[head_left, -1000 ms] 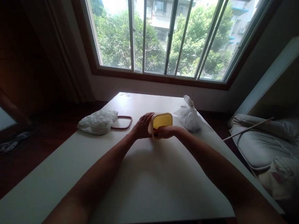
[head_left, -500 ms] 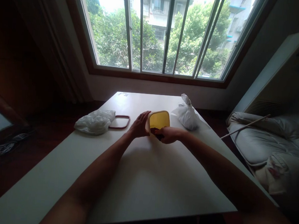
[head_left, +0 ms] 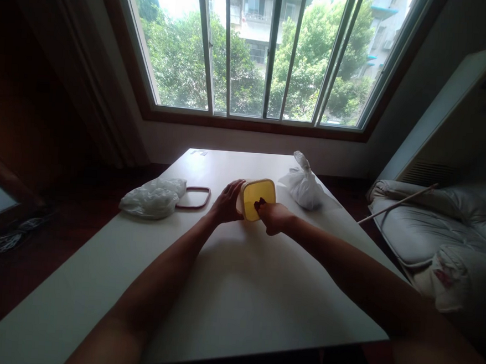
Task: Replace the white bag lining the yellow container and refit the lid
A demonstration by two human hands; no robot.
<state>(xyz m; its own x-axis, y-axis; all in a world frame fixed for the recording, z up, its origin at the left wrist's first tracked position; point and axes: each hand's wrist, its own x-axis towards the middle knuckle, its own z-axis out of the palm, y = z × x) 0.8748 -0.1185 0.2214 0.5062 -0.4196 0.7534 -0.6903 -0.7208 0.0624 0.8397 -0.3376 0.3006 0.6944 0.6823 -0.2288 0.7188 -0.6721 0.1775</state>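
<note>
A yellow square container is tilted on its side above the white table, its opening turned toward me. My left hand grips it from the left, fingers wrapped over its side. At the opening's lower right, my right hand is closed on a small dark item, whose kind I cannot make out. The fingertips are at the container's mouth.
On the white table, a crumpled clear plastic bag lies at left beside a dark red square rim. A knotted white bag stands at right. Beyond are a window, a cushioned seat and a thin stick.
My right hand has turned and drawn slightly back, and the dark item now shows higher against the yellow interior. My left hand keeps its hold on the container.
</note>
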